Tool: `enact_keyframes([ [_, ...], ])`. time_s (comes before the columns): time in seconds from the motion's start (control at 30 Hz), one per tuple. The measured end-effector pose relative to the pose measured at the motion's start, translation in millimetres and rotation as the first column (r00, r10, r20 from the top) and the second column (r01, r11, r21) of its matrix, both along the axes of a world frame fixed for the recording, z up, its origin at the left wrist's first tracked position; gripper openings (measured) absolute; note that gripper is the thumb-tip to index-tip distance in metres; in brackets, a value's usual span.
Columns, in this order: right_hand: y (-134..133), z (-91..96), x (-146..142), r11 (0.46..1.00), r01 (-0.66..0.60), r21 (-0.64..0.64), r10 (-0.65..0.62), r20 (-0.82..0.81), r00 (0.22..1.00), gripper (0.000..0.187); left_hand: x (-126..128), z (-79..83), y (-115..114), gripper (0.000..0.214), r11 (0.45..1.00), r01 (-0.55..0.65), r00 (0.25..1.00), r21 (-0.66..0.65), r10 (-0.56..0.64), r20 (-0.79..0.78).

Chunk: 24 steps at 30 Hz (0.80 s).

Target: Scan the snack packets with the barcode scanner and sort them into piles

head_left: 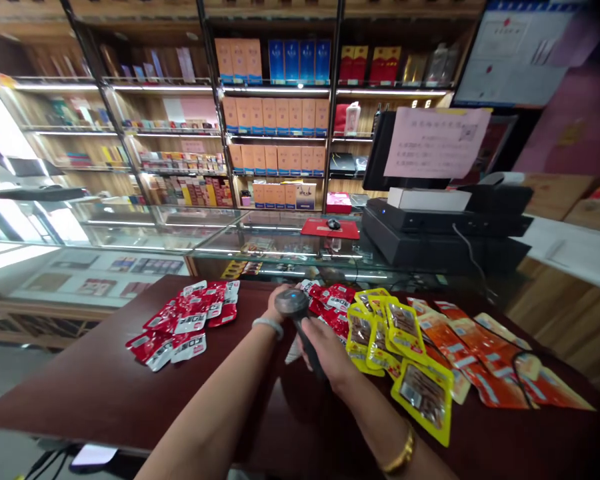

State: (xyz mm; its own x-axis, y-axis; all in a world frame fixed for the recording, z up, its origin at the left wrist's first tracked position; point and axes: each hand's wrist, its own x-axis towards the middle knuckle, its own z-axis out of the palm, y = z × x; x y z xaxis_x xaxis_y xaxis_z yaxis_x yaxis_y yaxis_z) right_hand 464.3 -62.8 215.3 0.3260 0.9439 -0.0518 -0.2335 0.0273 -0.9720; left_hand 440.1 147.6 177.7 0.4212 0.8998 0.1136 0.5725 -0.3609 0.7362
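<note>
My right hand (pixel 333 350) is wrapped round the handle of a dark handheld barcode scanner (pixel 293 303), its head pointing away from me. My left hand (pixel 279 301), with a pale bracelet at the wrist, reaches forward just behind the scanner head, which hides its fingers. Close by lies a pile of red snack packets (pixel 336 300). A small whitish piece (pixel 294 351) shows under the scanner; I cannot make out what it is. Yellow snack packets (pixel 403 327) spread right of my right hand. Another pile of red snack packets (pixel 187 317) lies to the left.
Orange packets (pixel 480 350) with a dark cable across them cover the right side of the dark red table (pixel 105 387). Behind stand a glass counter (pixel 220 233), a monitor (pixel 380 150) above a black cash drawer (pixel 400 243), a mouse (pixel 333 224) and shelves of boxes.
</note>
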Motion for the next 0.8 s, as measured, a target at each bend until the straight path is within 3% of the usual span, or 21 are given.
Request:
enact_keyframes([
  [0.1,-17.5,-5.6,22.5,0.996,0.072,-0.06,-0.074,-0.028,0.997,0.053,27.5,-4.2,10.4,0.043,0.998,0.041,0.997,-0.044,-0.044,-0.07],
  [0.17,-28.0,-9.3,34.4,0.989,0.121,-0.083,-0.124,-0.039,0.991,0.054,37.0,-4.6,15.3,0.036,0.999,0.033,0.993,-0.036,-0.037,-0.114],
  [0.33,-47.5,-18.2,51.2,0.98,0.184,-0.077,-0.189,-0.064,0.98,0.055,30.3,-4.7,14.1,0.015,0.999,-0.042,0.997,0.002,0.042,-0.065],
  [0.5,-53.1,-20.5,45.6,0.968,0.237,-0.085,-0.242,-0.057,0.968,0.054,-21.2,-8.5,7.2,0.015,0.992,-0.126,0.986,0.007,0.124,0.113],
  [0.8,-28.5,-16.1,-7.5,0.995,0.1,0.009,-0.1,-0.003,0.995,0.052,-124.8,-4.5,-16.5,0.021,0.956,-0.291,0.932,-0.033,0.291,0.216],
])
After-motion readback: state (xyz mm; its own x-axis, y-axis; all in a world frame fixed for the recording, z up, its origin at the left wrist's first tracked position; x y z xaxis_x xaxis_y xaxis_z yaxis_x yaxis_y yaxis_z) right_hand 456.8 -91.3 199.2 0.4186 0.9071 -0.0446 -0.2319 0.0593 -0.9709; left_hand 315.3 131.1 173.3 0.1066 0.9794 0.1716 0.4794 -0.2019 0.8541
